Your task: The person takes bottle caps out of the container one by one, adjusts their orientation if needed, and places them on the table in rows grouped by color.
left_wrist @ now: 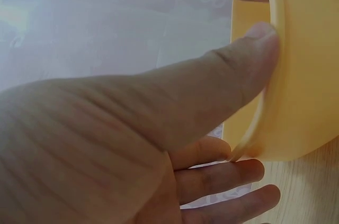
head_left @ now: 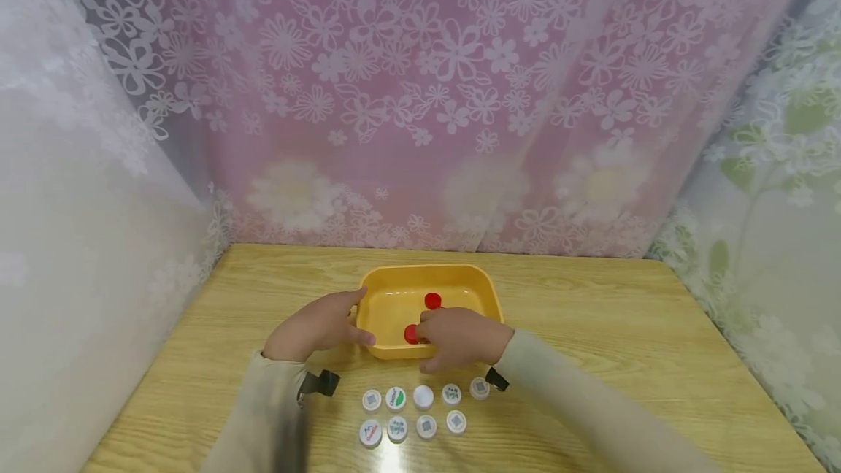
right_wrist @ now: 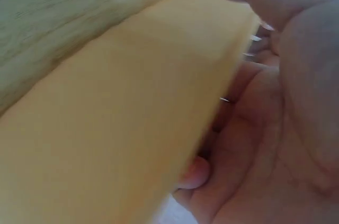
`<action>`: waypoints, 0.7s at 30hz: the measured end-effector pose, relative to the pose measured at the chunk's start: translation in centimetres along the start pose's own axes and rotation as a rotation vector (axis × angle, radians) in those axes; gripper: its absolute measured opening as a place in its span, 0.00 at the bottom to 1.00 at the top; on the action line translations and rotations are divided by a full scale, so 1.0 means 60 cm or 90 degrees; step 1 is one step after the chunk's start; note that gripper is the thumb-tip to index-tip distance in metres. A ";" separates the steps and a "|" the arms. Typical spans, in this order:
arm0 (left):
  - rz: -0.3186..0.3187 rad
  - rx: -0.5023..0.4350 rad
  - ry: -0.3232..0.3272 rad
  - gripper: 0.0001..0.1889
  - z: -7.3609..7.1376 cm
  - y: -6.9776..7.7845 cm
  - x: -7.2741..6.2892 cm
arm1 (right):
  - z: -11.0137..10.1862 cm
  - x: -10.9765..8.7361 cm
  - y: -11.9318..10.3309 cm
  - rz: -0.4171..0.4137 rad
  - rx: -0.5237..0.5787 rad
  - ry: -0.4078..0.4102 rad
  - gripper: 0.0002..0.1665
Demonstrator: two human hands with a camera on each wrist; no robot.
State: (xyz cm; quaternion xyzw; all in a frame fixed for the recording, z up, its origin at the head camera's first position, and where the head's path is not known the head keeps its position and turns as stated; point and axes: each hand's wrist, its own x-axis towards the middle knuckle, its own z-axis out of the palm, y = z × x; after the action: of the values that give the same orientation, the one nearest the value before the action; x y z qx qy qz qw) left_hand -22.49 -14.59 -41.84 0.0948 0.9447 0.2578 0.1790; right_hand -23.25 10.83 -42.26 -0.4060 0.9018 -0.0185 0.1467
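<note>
A yellow plastic tray (head_left: 430,271) stands on the table. My left hand (head_left: 322,325) spans its left end, thumb on the rim (left_wrist: 275,49) and fingers fairly straight. Over the near wall reaches my right hand (head_left: 458,338), its fingers inside the tray and its thumb outside. Its fingertips are right at a red bottle cap (head_left: 411,333). Farther back in the tray lies another red cap (head_left: 433,301), close to the knuckles. The hand covers part of the tray floor, and I cannot tell whether its fingers pinch anything.
Several white bottle caps lie in two rows in front of the tray, among them a plain one (head_left: 423,397) and one with green print (head_left: 396,398). The wooden table (head_left: 591,327) meets a pink flowered curtain (head_left: 420,130) at its back edge.
</note>
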 end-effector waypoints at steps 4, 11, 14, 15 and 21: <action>0.008 0.000 0.004 0.51 0.000 -0.001 0.001 | 0.007 0.014 -0.002 0.014 -0.028 -0.004 0.12; 0.019 -0.003 0.007 0.51 0.000 -0.001 0.003 | 0.007 0.024 0.003 0.026 -0.050 0.004 0.12; 0.018 -0.002 0.006 0.51 0.000 -0.001 0.002 | 0.008 0.026 0.008 0.026 -0.054 -0.010 0.10; 0.017 -0.002 0.005 0.51 -0.001 0.000 0.002 | 0.008 0.027 0.010 0.024 -0.052 -0.016 0.10; 0.008 0.001 0.004 0.51 -0.001 0.000 0.001 | -0.002 0.032 0.024 0.026 0.009 -0.048 0.13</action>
State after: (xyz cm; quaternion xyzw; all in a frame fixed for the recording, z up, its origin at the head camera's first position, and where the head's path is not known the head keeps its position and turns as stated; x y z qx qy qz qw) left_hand -22.59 -14.62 -41.83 0.1002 0.9448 0.2586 0.1746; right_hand -25.54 10.34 -42.85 -0.3867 0.9037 -0.0067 0.1835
